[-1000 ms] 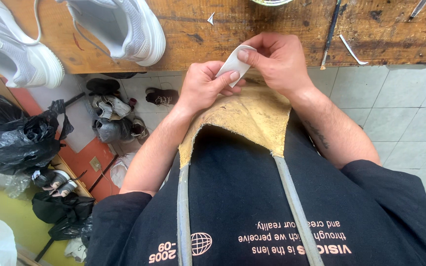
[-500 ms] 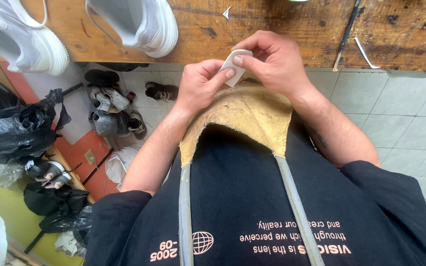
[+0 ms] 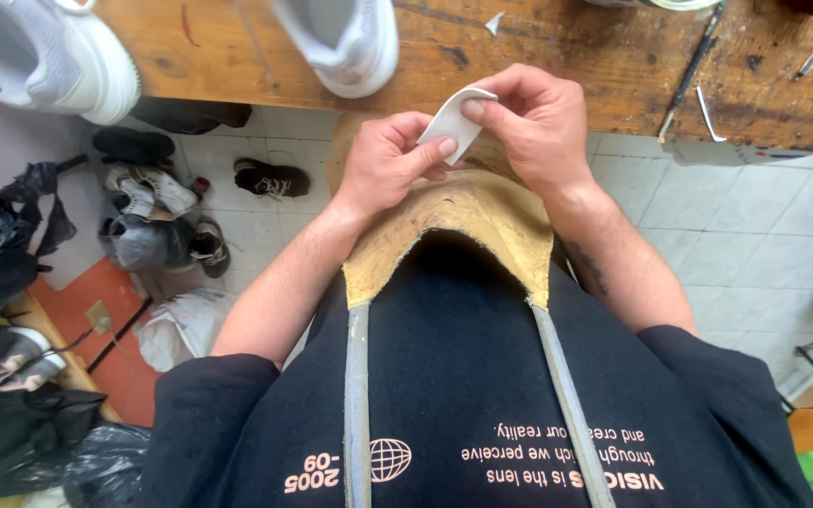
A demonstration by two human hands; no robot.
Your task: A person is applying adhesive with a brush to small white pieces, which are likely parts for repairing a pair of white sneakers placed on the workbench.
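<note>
- Since the earlier frame both hands have stayed together over the apron bib, just below the worktop edge, and the small white patch has tipped a little so that its curved upper edge now stands above the knuckles.
- The small white, thin, rounded-corner patch of flexible material [image 3: 455,120] sits between the two hands, in front of the edge of the scuffed brown wooden worktop [image 3: 557,47] and above the tan leather apron bib [image 3: 468,221].
- The left hand [image 3: 383,165] has its grip closed on the patch: the thumb presses flat on the lower part of its face, the fingers curled behind.
- The right hand [image 3: 538,127] also has its grip closed on the patch, pinching the upper edge between thumb and forefinger.
- On the worktop, two white sports shoes lie well apart from the hands: one at the far left [image 3: 49,52], one nearer [image 3: 345,38].
- A thin dark-handled tool [image 3: 693,66] lies on the worktop to the right of the hands.
- Below, on the pale tiled floor [image 3: 745,226], worn shoes [image 3: 157,221] lie in a heap beside black plastic bags [image 3: 2,245].
</note>
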